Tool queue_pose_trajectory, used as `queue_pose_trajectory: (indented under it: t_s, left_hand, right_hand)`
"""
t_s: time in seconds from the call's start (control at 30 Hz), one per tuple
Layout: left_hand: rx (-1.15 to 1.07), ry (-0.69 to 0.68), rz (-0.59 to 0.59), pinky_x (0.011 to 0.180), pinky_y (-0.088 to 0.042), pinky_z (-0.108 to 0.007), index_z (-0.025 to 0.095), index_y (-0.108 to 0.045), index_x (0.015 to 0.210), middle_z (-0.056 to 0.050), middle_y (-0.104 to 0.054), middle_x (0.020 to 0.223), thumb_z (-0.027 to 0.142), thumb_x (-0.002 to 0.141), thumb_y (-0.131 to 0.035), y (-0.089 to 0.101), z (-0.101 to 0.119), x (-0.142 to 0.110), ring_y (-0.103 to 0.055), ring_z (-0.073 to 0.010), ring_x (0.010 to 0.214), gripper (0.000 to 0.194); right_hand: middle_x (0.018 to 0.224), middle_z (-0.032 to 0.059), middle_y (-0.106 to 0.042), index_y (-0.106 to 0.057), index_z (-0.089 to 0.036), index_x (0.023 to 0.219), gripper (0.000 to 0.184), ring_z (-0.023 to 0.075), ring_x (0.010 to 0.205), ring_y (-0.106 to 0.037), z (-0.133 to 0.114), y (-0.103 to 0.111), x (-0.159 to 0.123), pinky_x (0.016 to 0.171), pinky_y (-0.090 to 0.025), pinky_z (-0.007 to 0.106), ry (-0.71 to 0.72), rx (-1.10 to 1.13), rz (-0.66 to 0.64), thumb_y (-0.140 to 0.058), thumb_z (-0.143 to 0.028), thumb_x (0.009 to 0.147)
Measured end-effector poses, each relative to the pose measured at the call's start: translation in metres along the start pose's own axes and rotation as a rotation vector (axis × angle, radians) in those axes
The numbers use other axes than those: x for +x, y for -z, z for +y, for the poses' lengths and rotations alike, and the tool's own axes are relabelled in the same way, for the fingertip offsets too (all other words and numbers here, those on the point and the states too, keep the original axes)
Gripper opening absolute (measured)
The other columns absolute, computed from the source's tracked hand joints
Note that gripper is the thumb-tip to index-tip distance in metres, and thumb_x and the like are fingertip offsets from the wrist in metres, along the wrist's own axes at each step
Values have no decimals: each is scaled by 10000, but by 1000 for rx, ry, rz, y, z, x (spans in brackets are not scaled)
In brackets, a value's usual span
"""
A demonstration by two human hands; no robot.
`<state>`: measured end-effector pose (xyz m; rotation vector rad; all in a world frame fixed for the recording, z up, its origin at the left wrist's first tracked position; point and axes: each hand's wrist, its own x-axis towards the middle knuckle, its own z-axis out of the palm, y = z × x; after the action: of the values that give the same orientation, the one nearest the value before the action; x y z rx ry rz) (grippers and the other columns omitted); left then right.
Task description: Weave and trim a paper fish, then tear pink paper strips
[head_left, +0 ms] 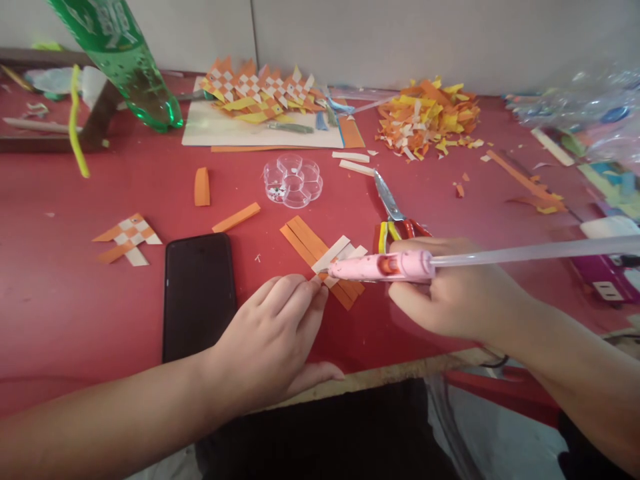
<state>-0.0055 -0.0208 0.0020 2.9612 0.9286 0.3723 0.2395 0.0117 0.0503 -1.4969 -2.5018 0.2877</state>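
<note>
My right hand (450,293) is wrapped round a pink hot glue gun (385,265), and a long clear glue stick (530,253) sticks out of its back. The gun's nozzle meets the left edge of a piece of woven paper strips (304,241), orange crossed with white, flat on the table. At that same edge, the fingertips of my left hand (275,327) rest on the paper, thumb stretched away from it. Just beyond the gun lie open scissors (389,195) with red and yellow handles, partly hidden by my right hand.
A black phone (199,293) and a woven paper fish (131,235) lie left on the red table (125,320). Farther back are a clear flower-shaped tray (293,181), several stacked paper fish (260,87), a pile of folded paper pieces (427,117) and a green bottle (130,73).
</note>
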Motion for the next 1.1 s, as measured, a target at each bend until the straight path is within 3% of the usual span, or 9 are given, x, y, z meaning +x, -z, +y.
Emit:
queue_pose_trajectory:
  t_s: [0.3,1.1]
  left_hand:
    - [-10,4,-13,890,-512,-477,-40,-583,1296,-229,-655,1176,686,894,-414,0,0,0,-584,-351,1028,846]
    - [-32,14,-1,877,-515,-472,-22,-568,1312,-208,-663,1162,687,893,-417,-1,0,-1,-596,-342,1013,837]
  right_hand:
    - [556,-4,-426,-331,-239,608,202,157,502,-383,-1,3,-6,516,-214,316,-78,-8,-73,-502,-176,695]
    - [539,-13,-427,-341,-233,603,168,137,469,-380,-1,9,-12,491,-225,293,-28,-51,-68,-472,-187,698]
